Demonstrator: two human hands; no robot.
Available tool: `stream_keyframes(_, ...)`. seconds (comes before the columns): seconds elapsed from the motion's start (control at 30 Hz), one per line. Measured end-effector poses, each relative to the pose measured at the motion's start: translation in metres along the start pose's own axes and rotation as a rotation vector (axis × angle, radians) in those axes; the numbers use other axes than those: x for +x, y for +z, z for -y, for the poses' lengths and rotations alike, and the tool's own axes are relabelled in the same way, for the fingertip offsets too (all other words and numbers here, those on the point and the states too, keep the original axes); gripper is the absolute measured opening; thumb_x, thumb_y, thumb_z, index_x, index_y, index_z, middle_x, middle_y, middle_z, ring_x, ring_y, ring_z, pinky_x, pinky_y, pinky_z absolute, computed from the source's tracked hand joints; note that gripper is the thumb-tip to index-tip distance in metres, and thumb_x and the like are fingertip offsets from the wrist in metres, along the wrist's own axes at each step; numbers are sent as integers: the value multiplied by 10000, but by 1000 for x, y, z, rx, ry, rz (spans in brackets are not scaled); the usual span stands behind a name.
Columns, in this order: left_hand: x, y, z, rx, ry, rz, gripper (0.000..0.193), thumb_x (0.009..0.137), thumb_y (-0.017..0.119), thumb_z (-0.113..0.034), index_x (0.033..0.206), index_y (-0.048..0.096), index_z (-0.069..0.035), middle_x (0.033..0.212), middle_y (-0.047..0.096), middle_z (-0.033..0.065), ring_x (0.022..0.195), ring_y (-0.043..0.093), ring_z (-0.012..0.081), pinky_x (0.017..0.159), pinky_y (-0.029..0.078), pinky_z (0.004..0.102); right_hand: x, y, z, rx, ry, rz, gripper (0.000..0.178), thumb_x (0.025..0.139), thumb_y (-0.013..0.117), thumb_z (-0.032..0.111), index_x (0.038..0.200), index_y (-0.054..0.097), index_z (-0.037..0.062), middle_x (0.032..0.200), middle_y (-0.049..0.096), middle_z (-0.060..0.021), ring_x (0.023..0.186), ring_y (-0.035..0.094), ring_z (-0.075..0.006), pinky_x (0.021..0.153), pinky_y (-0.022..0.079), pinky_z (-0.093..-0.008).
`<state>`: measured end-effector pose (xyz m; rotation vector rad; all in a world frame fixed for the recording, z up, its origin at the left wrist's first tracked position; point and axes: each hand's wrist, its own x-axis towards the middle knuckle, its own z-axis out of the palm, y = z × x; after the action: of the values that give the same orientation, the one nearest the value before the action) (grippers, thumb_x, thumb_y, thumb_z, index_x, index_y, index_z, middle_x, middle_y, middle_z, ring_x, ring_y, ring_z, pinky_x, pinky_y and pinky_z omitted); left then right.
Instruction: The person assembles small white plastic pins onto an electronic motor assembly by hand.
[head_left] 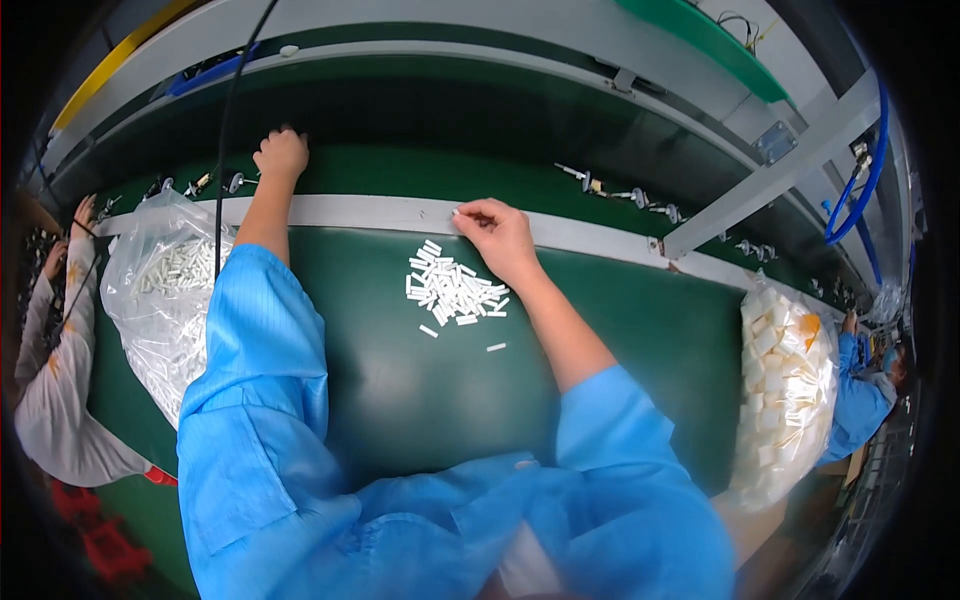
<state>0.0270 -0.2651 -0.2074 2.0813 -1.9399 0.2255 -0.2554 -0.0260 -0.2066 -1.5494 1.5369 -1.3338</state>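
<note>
A heap of small white tubes lies on the green table top, with a few loose tubes at its near edge. Just beyond the heap, my right hand pinches a small white tube between thumb and fingertips, over the white rail. My left hand is stretched past that rail, above the green belt. Its fingers are curled closed, and whatever they hold is hidden by the hand.
Left stands a clear bag of white tubes; right, a clear bag of pale blocks. Small metal-and-white assemblies lie along the belt. A black cable hangs near my left arm. Co-workers sit at left and right.
</note>
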Motion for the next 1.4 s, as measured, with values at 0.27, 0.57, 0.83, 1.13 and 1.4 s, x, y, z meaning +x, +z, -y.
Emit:
stream_keyframes(0.27, -31, -27, -52, -762, -23, 356, 538, 780, 704, -391, 1162, 569, -38, 1040, 621, 132, 834, 653, 258, 766, 521, 355, 3, -3, -9, 2, -70, -4, 138, 827, 692, 130, 908, 693, 17, 815, 654, -37, 698, 583, -81, 627, 461, -209)
stream_keyframes(0.57, -137, -70, -141, -2319, -172, 1065, 185, 971, 485, -220, 1042, 481, -49, 860, 529, 72, 566, 375, 81, 468, 302, 209, 5, -5, 3, 326, 163, 71, 162, 842, 672, 105, 942, 667, -22, 724, 635, -33, 610, 553, -62, 556, 444, -188)
stream_keyframes(0.83, -144, -55, -139, -2568, -320, 934, 116, 981, 354, -109, 980, 431, -23, 895, 530, 130, 530, 345, 85, 441, 270, 213, -2, 0, 16, 302, 233, 184, 171, 834, 679, 118, 906, 664, -36, 720, 620, -24, 607, 555, -55, 538, 455, -181)
stream_keyframes(1.13, -150, -63, -141, -2535, -205, 947, 146, 994, 336, -126, 1011, 427, -14, 933, 520, 112, 538, 324, 82, 459, 269, 213, -3, 1, 21, 303, 248, 210, 167, 841, 674, 121, 905, 667, -34, 723, 625, -30, 612, 564, -66, 550, 468, -192)
stream_keyframes(1.4, -147, -62, -144, -2509, -258, 851, 124, 988, 347, -112, 1009, 419, -12, 940, 525, 121, 532, 328, 77, 441, 262, 209, -1, 0, 21, 358, 288, 222, 167, 837, 675, 112, 911, 665, -37, 728, 628, -34, 603, 567, -74, 572, 477, -195)
